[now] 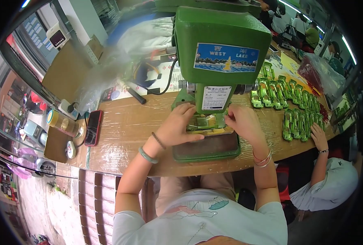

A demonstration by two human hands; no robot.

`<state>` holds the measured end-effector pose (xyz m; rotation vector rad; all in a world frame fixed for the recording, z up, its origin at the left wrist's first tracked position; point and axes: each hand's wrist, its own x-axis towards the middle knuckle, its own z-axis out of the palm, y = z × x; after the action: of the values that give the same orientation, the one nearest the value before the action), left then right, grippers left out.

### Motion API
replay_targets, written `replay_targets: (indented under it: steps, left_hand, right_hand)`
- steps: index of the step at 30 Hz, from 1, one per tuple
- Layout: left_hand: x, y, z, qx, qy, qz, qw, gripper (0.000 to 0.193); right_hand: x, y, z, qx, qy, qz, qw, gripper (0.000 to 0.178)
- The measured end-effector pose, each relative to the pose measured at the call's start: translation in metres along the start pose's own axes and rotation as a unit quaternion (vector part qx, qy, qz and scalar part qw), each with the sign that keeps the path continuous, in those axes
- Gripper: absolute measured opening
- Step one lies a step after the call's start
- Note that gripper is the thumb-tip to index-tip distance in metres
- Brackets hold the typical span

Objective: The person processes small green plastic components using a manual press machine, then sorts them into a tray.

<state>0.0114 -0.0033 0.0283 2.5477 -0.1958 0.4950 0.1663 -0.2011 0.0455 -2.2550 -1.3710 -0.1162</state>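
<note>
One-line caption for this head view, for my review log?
Left hand and right hand steady a green toy car body under a green bench press; more car bodies lie alongside.

A bench press machine point(218, 61) stands at the middle of the counter point(128, 126), a toy car shell point(206, 121) on its base plate between the left hand point(177, 126) and right hand point(242, 122). Rows of car shells point(289, 106) lie to the right, where another person's hand point(318, 136) rests. A phone point(93, 127) and jar point(61, 122) lie at far left.
</note>
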Motion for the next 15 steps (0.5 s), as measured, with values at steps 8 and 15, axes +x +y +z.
replay_targets:
  steps: [8, 15]
  left_hand:
    - [-0.01, 0.0, 0.001, -0.011, 0.019, -0.019, 1.0, 0.091]
    - [-0.012, -0.001, 0.006, -0.029, 0.026, -0.039, 0.998, 0.095]
  right_hand:
    - [0.027, 0.069, -0.017, 0.235, -0.005, 0.193, 0.953, 0.024]
    - [0.095, 0.147, 0.026, 0.449, 0.101, -0.063, 0.886, 0.026]
